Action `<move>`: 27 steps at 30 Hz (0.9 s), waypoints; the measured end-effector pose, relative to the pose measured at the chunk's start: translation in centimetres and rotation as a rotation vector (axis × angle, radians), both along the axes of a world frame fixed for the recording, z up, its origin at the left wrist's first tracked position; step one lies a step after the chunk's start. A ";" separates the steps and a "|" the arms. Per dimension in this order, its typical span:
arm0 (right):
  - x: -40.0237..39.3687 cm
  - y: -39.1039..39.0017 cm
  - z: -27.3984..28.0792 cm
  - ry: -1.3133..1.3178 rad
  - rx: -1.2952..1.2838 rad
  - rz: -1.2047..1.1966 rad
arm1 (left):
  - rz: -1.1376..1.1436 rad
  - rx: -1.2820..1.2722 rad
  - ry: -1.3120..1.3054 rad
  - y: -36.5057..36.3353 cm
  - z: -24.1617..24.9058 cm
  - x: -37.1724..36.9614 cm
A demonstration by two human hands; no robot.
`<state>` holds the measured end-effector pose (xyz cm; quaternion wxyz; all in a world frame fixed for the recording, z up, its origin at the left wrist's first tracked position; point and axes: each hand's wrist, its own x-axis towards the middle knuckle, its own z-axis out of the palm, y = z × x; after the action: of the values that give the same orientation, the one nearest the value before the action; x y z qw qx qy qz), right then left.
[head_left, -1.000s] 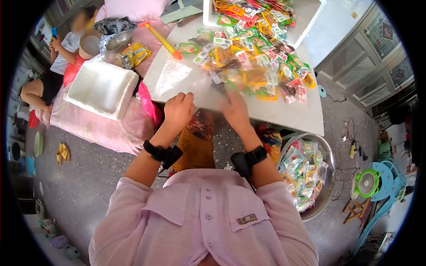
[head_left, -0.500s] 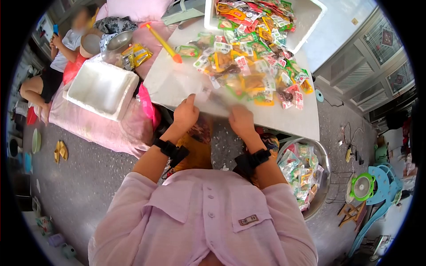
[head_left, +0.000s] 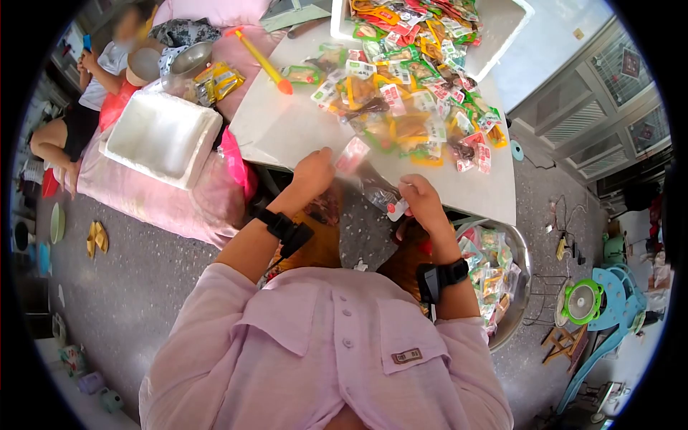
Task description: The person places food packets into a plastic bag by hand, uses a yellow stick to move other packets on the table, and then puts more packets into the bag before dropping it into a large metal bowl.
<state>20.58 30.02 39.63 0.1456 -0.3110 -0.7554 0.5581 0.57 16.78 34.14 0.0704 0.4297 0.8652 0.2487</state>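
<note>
A clear vacuum food packet (head_left: 378, 188) with dark contents hangs at the table's near edge, between my two hands. My right hand (head_left: 424, 202) pinches its right end, where a white corner with a red mark shows. On the other side my left hand (head_left: 314, 172) is closed beside a blurred red-and-white label (head_left: 352, 155); what its fingers hold is hidden. Beyond my hands, a heap of colourful food packets (head_left: 412, 129) is spread over the white table (head_left: 279, 125).
A white foam box (head_left: 505, 39) with more packets stands at the table's far end. Packets fill a metal basin (head_left: 525, 287) at lower right. Another foam box (head_left: 161, 140) rests on a pink-covered surface at left, near a seated person (head_left: 107, 79). A yellow-orange stick (head_left: 263, 63) lies on the table.
My right hand has moved right and towards me. My left hand has shifted slightly right and its fingers have curled. The dark packet now shows clearly between my hands.
</note>
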 end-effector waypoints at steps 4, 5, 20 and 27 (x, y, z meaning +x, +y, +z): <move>-0.7 1.1 0.4 -0.111 0.044 0.088 | -0.055 0.079 0.055 0.0 -0.3 0.4; -1.0 1.3 0.4 -0.119 0.031 0.089 | -0.064 0.071 0.050 0.0 -0.2 0.7; -6.7 0.8 -5.8 0.283 -0.903 0.121 | -0.170 0.032 0.140 -0.4 1.7 2.0; -11.2 -0.7 -11.0 0.540 0.021 0.131 | -0.222 0.128 0.213 -0.5 1.4 2.0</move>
<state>9.41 29.33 28.60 0.3084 -0.1001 -0.7134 0.6212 2.54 16.25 35.50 -0.0222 0.5503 0.7973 0.2471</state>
